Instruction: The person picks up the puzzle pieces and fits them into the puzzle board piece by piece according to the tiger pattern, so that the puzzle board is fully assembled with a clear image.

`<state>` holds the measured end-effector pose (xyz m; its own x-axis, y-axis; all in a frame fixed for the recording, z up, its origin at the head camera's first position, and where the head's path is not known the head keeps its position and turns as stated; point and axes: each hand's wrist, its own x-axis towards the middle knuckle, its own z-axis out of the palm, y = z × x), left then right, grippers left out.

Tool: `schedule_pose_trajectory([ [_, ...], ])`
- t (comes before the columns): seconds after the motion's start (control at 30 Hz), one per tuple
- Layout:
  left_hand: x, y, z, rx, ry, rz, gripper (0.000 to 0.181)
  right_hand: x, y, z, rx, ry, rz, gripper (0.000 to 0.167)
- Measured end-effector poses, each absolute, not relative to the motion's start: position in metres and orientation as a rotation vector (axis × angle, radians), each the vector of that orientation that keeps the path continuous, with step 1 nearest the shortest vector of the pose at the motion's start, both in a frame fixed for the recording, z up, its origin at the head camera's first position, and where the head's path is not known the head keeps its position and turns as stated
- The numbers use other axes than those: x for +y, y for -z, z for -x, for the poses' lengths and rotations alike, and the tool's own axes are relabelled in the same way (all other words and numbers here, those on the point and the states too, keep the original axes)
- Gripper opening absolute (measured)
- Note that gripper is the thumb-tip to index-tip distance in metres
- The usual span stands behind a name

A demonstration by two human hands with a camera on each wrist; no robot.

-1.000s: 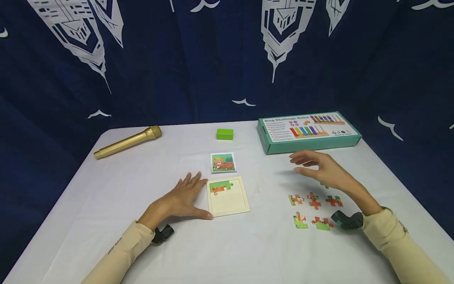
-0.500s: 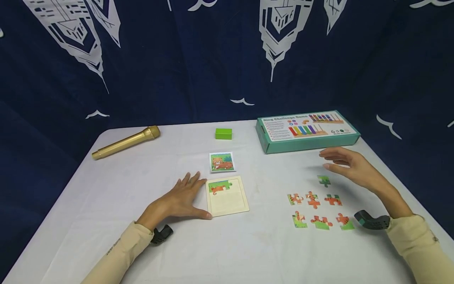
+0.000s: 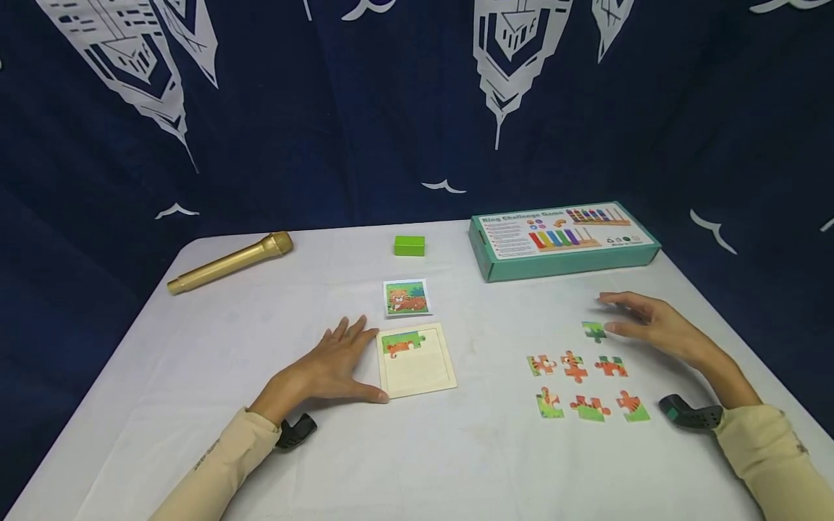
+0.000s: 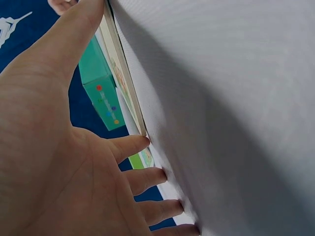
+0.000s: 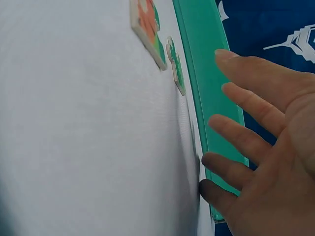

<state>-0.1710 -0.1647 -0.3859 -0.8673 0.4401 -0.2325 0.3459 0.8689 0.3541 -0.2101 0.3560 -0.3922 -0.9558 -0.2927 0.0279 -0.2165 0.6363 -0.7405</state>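
My left hand (image 3: 329, 369) lies with fingers spread along the left side of a square wooden puzzle board (image 3: 423, 373). Its thumb and index finger touch the board's edge. Joined pieces with green background and an orange tail (image 3: 402, 343) fill the board's upper left corner. My right hand (image 3: 661, 329) hovers with fingers apart, holding nothing, just right of a green puzzle piece (image 3: 594, 331). In the right wrist view that green piece (image 5: 176, 69) lies flat, apart from the fingertips. Two rows of orange-and-green puzzle pieces (image 3: 575, 367) lie nearer to me.
Behind the board is a tiger picture card (image 3: 407, 298), with a green block (image 3: 409, 246) farther back. A teal game box (image 3: 563, 242) stands at the back right. A gold microphone (image 3: 230, 263) lies at the back left. A dark blue curtain (image 3: 365, 130) hangs behind the table.
My right hand has moved right, away from above the middle of the table, then lowered beside the green piece, which it had partly covered. My left hand stays at the board.
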Motion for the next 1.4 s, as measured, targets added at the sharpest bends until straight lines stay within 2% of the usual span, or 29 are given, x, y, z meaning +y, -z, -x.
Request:
schedule_pose_trajectory([
  [0.5,-0.1658,0.3863,0.1684,2.736,-0.474,-0.596,0.113,0.3497,0.3959,0.2102,2.747,1.067,0.446,0.055],
  [0.9,-0.1661,0.3866,0.1691,2.741,-0.471,-0.599,0.113,0.3518,0.4004,0.2107,2.776,1.063,0.561,0.042],
  [1.4,-0.1651,0.3855,0.1694,2.744,-0.461,-0.616,0.113,0.3467,0.4007,0.2101,2.837,1.037,0.462,0.031],
])
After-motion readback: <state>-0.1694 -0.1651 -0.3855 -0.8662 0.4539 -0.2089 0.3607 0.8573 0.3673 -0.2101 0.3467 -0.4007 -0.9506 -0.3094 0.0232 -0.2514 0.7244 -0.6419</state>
